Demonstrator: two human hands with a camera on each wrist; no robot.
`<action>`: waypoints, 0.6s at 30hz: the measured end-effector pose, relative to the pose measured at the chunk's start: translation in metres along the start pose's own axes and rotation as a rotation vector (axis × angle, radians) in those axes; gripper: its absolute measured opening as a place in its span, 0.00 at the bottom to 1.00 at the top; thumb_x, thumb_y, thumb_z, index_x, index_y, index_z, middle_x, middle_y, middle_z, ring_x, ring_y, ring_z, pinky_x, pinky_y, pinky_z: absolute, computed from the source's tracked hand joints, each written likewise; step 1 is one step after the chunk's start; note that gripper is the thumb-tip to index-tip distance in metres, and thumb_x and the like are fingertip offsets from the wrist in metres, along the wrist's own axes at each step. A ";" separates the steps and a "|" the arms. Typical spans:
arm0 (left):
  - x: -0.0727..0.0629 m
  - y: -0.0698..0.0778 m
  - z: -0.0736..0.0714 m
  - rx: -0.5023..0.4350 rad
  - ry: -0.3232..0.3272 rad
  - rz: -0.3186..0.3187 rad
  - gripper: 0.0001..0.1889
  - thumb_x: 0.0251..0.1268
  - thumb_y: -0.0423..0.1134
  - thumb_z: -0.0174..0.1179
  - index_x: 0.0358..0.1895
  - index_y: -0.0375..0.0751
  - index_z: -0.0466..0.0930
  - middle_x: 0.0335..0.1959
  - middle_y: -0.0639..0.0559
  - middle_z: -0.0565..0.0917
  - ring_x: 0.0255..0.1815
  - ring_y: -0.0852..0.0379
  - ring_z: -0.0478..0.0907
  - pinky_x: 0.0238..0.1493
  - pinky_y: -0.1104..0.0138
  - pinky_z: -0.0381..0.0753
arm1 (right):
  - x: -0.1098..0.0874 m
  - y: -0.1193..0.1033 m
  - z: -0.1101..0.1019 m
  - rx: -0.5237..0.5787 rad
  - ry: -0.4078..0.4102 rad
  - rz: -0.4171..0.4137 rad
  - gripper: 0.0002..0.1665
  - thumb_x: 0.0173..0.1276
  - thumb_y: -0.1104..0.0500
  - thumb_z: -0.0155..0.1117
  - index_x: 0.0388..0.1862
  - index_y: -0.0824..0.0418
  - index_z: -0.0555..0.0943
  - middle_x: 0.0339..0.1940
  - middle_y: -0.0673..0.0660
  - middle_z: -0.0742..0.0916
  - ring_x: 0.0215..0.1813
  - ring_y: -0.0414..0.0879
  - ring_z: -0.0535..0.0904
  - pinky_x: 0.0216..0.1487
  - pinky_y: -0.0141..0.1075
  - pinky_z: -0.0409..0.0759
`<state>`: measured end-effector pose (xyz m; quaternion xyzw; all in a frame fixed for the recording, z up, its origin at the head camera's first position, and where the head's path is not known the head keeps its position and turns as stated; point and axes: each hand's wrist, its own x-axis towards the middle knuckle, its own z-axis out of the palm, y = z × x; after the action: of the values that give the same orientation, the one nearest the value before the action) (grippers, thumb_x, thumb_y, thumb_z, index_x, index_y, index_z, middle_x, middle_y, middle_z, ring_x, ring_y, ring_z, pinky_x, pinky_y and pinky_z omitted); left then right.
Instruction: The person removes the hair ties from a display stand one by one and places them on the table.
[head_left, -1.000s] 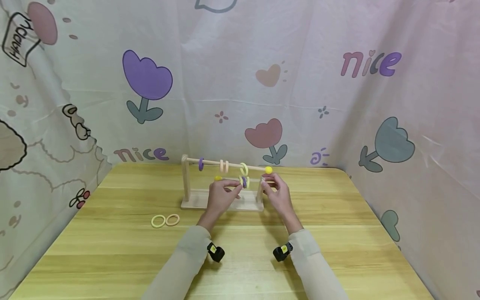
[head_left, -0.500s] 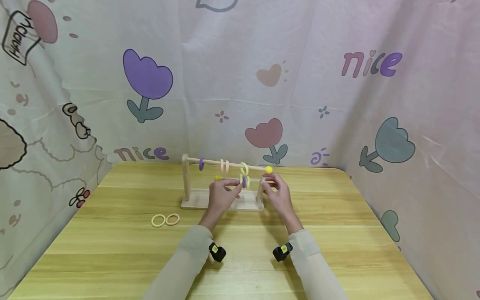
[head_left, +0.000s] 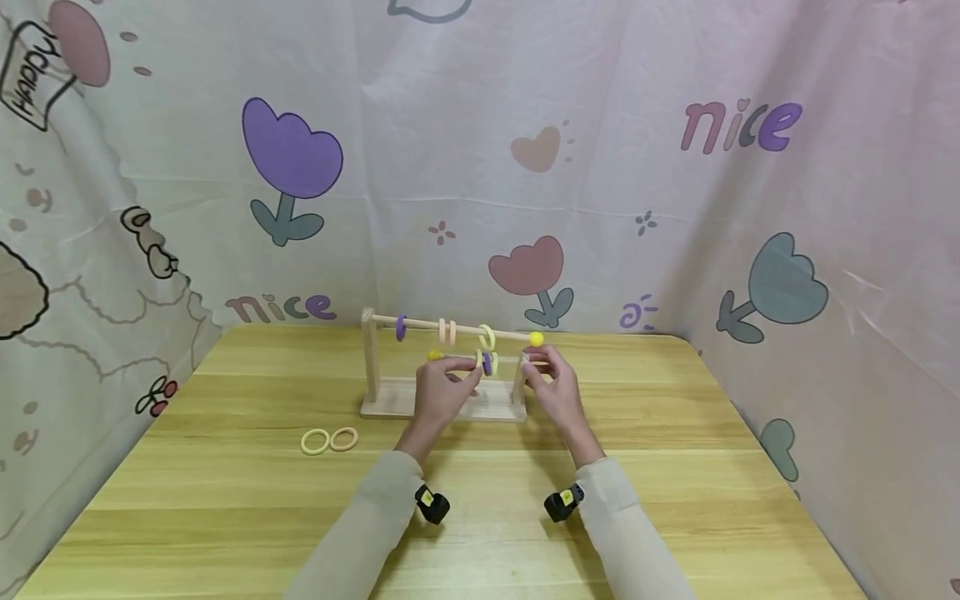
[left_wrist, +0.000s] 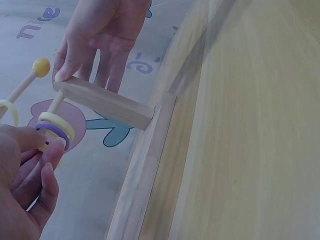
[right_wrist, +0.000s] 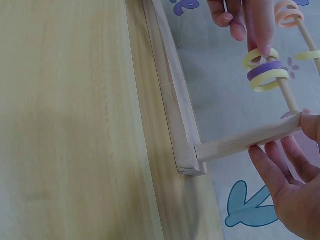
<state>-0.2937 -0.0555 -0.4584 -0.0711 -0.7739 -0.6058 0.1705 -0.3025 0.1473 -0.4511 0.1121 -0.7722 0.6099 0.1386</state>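
A wooden stand (head_left: pixel 393 400) carries two rods, one above the other. On the lower rod sit a yellow ring (right_wrist: pixel 252 59), a purple ring (right_wrist: pixel 265 69) and a second yellow ring (right_wrist: pixel 270 81), close together. My left hand (head_left: pixel 438 396) pinches the leftmost yellow ring between thumb and finger. My right hand (head_left: pixel 557 390) grips the top of the short right post (right_wrist: pixel 250 137), thumb on its end and fingers beneath in the right wrist view. The upper rod holds a purple ring (head_left: pixel 401 327), two peach rings (head_left: pixel 447 332) and a yellow ring (head_left: pixel 487 337).
Left of the stand, a loose yellow ring (head_left: pixel 315 442) and a peach ring (head_left: pixel 344 439) lie flat on the wooden table (head_left: pixel 225 500). A yellow ball (head_left: pixel 536 339) caps the upper rod, and another yellow ball (head_left: pixel 435 356) the lower. Behind hangs a printed cloth (head_left: pixel 420 150).
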 end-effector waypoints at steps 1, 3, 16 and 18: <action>0.000 0.000 -0.001 0.002 0.004 0.008 0.07 0.62 0.34 0.72 0.42 0.37 0.92 0.41 0.42 0.92 0.20 0.47 0.87 0.12 0.72 0.70 | 0.000 0.000 0.000 0.002 0.000 0.003 0.13 0.75 0.68 0.63 0.56 0.68 0.80 0.53 0.68 0.85 0.49 0.51 0.81 0.48 0.46 0.89; 0.000 0.000 -0.004 0.005 0.010 0.020 0.07 0.62 0.33 0.72 0.42 0.36 0.91 0.41 0.41 0.92 0.19 0.51 0.87 0.12 0.72 0.70 | 0.000 0.000 0.000 0.008 -0.001 0.008 0.13 0.75 0.67 0.63 0.57 0.67 0.80 0.53 0.68 0.85 0.49 0.51 0.81 0.50 0.49 0.89; -0.001 0.001 -0.018 0.047 0.029 0.051 0.06 0.64 0.32 0.71 0.41 0.34 0.91 0.40 0.39 0.92 0.20 0.47 0.87 0.13 0.73 0.72 | 0.001 0.001 0.000 0.017 -0.013 0.030 0.14 0.75 0.66 0.63 0.57 0.66 0.81 0.54 0.67 0.85 0.50 0.54 0.81 0.51 0.48 0.89; 0.000 0.002 -0.020 0.054 0.038 0.057 0.06 0.64 0.32 0.71 0.41 0.33 0.91 0.39 0.39 0.92 0.20 0.45 0.87 0.13 0.74 0.71 | 0.001 0.001 -0.001 0.016 -0.012 0.028 0.14 0.75 0.66 0.63 0.57 0.66 0.81 0.54 0.67 0.85 0.50 0.53 0.81 0.49 0.43 0.89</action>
<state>-0.2892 -0.0743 -0.4521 -0.0771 -0.7842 -0.5807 0.2044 -0.3034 0.1482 -0.4520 0.1062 -0.7694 0.6174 0.1245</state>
